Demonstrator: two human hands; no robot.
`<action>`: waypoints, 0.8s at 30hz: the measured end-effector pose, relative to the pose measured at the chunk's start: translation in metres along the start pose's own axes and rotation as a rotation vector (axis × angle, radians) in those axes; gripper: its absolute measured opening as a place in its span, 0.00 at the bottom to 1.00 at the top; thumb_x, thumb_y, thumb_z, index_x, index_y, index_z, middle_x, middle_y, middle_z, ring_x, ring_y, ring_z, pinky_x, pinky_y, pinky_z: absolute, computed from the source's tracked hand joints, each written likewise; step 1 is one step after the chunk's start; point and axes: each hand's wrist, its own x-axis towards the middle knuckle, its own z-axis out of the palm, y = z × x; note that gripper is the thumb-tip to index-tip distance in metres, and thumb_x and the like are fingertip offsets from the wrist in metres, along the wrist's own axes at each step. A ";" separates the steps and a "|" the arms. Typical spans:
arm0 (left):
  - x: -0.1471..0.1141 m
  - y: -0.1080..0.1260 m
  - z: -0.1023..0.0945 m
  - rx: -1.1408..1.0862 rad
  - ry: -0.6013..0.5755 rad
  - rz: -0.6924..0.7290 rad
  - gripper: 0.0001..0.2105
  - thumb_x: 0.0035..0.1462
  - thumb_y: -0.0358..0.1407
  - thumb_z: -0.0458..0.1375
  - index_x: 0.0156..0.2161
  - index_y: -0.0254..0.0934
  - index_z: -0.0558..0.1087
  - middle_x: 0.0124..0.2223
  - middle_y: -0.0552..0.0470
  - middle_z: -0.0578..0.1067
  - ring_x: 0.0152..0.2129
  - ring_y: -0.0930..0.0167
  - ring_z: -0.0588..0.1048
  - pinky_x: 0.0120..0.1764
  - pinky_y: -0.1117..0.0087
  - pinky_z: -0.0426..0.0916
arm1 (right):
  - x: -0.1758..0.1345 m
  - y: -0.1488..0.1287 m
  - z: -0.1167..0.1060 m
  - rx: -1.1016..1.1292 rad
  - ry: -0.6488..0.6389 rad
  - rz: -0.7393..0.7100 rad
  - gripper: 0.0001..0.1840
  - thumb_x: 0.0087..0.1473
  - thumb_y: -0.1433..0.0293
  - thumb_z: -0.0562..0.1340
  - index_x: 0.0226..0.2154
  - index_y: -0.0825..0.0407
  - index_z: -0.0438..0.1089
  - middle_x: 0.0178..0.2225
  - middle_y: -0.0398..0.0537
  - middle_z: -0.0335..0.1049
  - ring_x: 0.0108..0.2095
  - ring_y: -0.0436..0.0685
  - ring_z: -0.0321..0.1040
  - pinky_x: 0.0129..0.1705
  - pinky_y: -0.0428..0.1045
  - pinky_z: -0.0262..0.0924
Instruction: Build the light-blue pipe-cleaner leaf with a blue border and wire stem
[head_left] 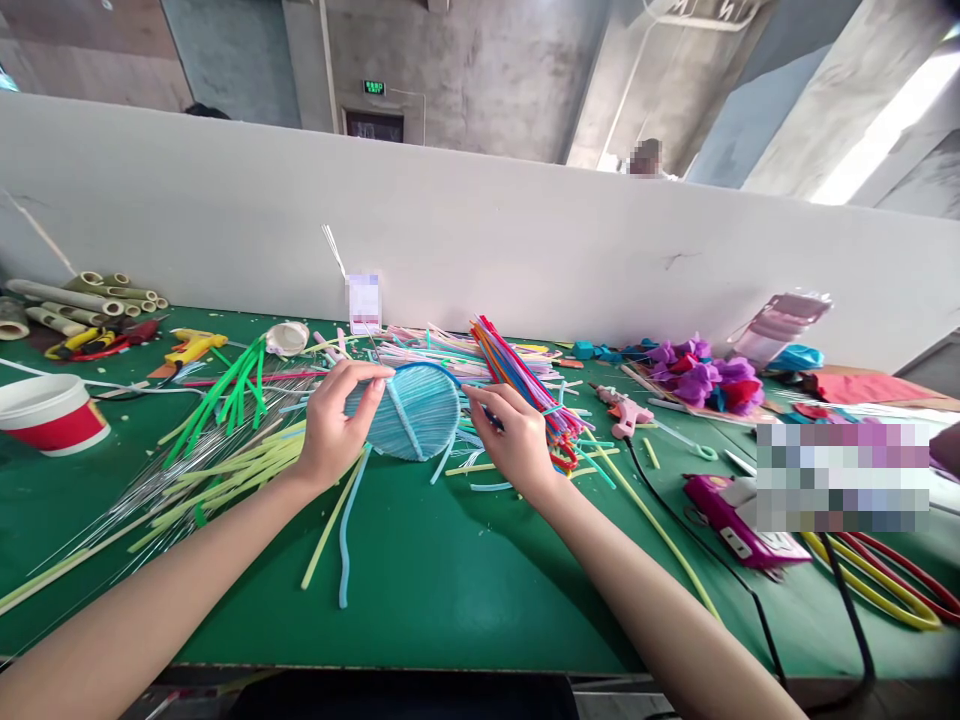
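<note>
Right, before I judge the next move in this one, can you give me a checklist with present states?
1. Left hand at the blue disc's edge: ok, fingertips upper left.
2. Right hand at its edge: ok, fingertips upper right.
3. Dark blue strip along the top edge: ok.
4. That strip firmly fixed: cannot tell.
5. Loose strips kept away from the disc: not ok, they lie around it.
6. Pink glue gun hot: cannot tell.

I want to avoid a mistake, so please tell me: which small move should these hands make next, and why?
Perhaps press the darker blue strip along the round blue disc's upper edge, since it arches there, with the left hand and right hand near its two sides.
</note>
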 end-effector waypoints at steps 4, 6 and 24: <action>0.000 0.000 0.000 -0.016 0.002 0.007 0.06 0.65 0.31 0.56 0.44 0.41 0.75 0.41 0.51 0.78 0.39 0.69 0.75 0.37 0.69 0.68 | -0.001 0.003 0.001 -0.003 -0.019 0.012 0.16 0.65 0.72 0.56 0.50 0.48 0.76 0.41 0.51 0.77 0.40 0.54 0.76 0.45 0.48 0.71; 0.000 0.000 0.000 -0.024 0.002 0.011 0.06 0.65 0.30 0.57 0.44 0.41 0.75 0.41 0.51 0.77 0.39 0.69 0.75 0.38 0.69 0.68 | 0.000 0.003 0.002 0.003 -0.021 0.014 0.16 0.65 0.72 0.56 0.50 0.48 0.76 0.41 0.51 0.77 0.40 0.54 0.76 0.44 0.48 0.71; 0.001 0.002 0.000 -0.019 0.001 -0.002 0.07 0.65 0.30 0.57 0.44 0.41 0.76 0.41 0.52 0.77 0.38 0.69 0.75 0.41 0.68 0.70 | 0.008 0.000 0.001 0.016 0.049 0.000 0.14 0.65 0.72 0.57 0.48 0.49 0.76 0.42 0.51 0.78 0.41 0.53 0.76 0.43 0.48 0.70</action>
